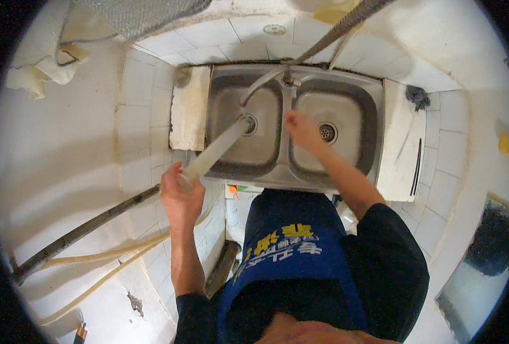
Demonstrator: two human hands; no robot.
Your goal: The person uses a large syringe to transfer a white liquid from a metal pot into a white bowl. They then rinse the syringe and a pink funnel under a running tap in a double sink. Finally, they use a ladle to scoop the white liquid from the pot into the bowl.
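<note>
My left hand (179,193) grips the near end of a long, pale, translucent tube (218,148). The tube slants across the left basin (259,150) of a double stainless-steel sink. Its far end lies over that basin's drain (250,124), just below the spout of the faucet (259,84). Blurred, my right hand (302,129) hovers by the divider, over the left part of the right basin (345,103). Its fingers look curled, but whether they hold anything is not clear. The faucet handle (296,81) stands a little beyond it.
White slabs flank the sink, left (190,112) and right (403,159); a dark crumpled thing (418,96) sits on the right one. A metal pipe (86,232) and pale hoses (104,256) run along the left wall. A ribbed hose (332,36) rises behind the faucet.
</note>
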